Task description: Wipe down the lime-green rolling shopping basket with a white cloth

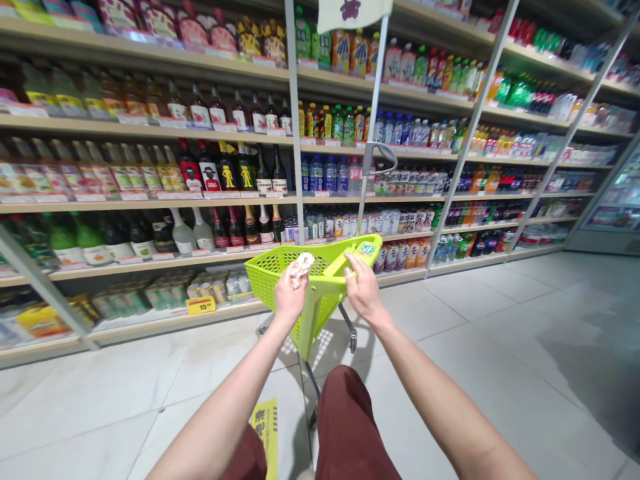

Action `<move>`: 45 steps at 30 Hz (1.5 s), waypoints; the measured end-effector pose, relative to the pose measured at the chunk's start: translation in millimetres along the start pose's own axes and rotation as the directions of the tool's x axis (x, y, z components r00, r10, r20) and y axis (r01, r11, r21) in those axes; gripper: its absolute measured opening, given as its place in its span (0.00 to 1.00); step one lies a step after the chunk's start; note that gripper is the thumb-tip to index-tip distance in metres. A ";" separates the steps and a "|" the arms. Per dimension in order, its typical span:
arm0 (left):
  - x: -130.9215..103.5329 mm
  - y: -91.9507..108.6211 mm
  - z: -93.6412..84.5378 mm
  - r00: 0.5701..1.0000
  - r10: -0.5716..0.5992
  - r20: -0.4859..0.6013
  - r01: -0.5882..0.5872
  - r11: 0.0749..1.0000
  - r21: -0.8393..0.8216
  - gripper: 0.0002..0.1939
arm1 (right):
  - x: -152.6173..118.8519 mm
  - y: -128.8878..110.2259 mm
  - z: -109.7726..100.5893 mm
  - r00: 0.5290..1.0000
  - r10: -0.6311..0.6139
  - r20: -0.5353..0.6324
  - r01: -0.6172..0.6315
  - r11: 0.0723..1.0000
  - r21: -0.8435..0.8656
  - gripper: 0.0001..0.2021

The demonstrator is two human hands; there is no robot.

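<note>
A crumpled white cloth or tissue [301, 269] is pinched in my left hand [290, 297], which is held at the near left side of a lime-green shopping cart [311, 313]. The cart has a perforated basket, thin grey legs on casters and a tall grey pole [374, 100] with a curved grey handle [384, 160]. On the right of the basket, my right hand [363, 292] has its fingers bent over the green rim, close to a small label [368, 249]. The exact finger contact there is partly hidden.
Shelves of bottled drinks [240, 177] run along the far side behind the cart, with a yellow price sign [201, 305] low down. A yellow floor sticker [267, 427] lies beside my knee [347, 413]. Pale tiles [465, 347] stretch right towards a glass-fronted cooler [613, 200].
</note>
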State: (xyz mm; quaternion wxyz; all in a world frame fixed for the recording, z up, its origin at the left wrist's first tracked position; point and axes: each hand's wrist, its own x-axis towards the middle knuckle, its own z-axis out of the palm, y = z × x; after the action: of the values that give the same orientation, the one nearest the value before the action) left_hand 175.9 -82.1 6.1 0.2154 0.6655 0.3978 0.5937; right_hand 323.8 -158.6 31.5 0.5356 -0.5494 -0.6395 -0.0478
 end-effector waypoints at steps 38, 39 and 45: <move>49.9 -107.4 84.7 0.682 0.544 0.489 -0.593 0.802 -0.066 0.30 | 49.6 62.2 2.0 0.911 0.159 0.380 0.117 0.784 -0.609 0.11; 46.2 -100.9 91.1 0.665 0.575 0.477 -0.619 0.781 -0.078 0.31 | 50.9 60.2 6.0 0.896 0.194 0.399 0.116 0.765 -0.634 0.13; 59.8 -157.4 86.9 0.632 0.624 0.459 -0.695 0.719 -0.020 0.38 | 37.9 69.6 -9.8 0.901 0.194 0.387 0.166 0.671 -0.722 0.20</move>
State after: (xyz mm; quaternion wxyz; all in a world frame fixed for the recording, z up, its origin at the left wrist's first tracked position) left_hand 215.1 74.0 -93.9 0.0116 0.8940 0.1135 0.4334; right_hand 389.2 -112.9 26.8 0.1108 -0.7199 -0.6623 -0.1755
